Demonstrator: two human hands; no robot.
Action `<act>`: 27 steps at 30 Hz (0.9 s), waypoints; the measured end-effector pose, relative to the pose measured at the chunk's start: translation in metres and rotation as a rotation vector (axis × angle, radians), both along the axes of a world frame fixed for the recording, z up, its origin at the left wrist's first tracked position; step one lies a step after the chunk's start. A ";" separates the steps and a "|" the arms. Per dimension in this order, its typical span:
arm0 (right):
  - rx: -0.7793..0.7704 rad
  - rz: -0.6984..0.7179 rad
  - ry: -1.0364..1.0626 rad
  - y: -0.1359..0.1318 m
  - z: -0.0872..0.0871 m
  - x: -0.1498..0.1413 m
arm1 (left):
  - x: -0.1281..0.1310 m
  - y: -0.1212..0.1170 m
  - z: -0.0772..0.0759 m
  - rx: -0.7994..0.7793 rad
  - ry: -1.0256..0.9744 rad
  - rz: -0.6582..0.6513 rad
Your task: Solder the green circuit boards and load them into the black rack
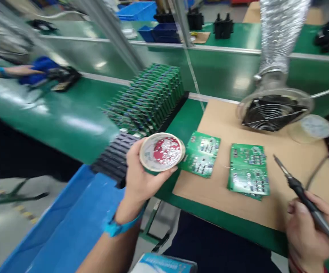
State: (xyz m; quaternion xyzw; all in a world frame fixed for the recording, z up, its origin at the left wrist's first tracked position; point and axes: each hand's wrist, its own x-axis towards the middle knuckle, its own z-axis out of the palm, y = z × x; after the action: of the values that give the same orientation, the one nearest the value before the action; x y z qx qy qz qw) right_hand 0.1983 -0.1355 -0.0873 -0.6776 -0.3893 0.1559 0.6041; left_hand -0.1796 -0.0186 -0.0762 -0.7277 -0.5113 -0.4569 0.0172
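While your right hand (pixel 309 229) grasps the iron (pixel 298 187): fingers and thumb close round the dark handle, well back from the tip, probably to keep skin off hot metal.
Iron place: it slants above the right part of the cardboard (pixel 218 201), its rear end reaching beyond the near right corner; no contact with a board shows.
Iron axis: the tip points away from you and to the left; the long axis runs from there back toward your right side.
Left hand (pixel 141 185): your fingers wrap the tub (pixel 167 149) from its left and underside, thumb along the near side, a grasp that seems meant to steady it.
Tub place: you hold it just off the cardboard's left edge, its mouth tilted up toward your eyes, perhaps so the silvery bits on the red inside stay visible; its base is hidden.
Boards: one board (pixel 201 153) lies flat across the cardboard's left edge; a pile (pixel 249 168) sits on its middle, near the iron's tip, likely for easy reach.
Rack (pixel 109 153): left of the cardboard, it keeps many boards on edge in a row, presumably so they stay apart.
Fan (pixel 268 115): it stands at the cardboard's far side under a duct (pixel 284 38), seemingly to draw fumes.
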 end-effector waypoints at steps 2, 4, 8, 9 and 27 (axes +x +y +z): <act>0.052 0.003 -0.031 0.003 0.002 -0.002 | 0.020 0.012 0.021 0.051 0.001 -0.168; 0.090 -0.004 -0.046 0.004 0.005 -0.002 | 0.050 0.022 0.047 0.062 0.043 -0.328; 0.146 -0.082 -0.033 -0.002 0.015 0.013 | 0.129 0.034 0.089 -0.169 0.124 -0.729; 0.151 -0.121 -0.032 -0.004 0.017 0.019 | 0.150 0.037 0.092 -0.243 0.158 -0.806; 0.178 -0.420 0.032 -0.046 0.022 0.077 | 0.346 0.121 0.063 -0.598 0.697 -0.716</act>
State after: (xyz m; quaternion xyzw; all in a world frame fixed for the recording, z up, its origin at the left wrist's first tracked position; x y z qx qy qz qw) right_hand 0.2750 -0.1818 -0.0652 -0.6855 -0.2421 0.0025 0.6867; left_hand 0.1663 0.1027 -0.0135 -0.9359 -0.3044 -0.0033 -0.1774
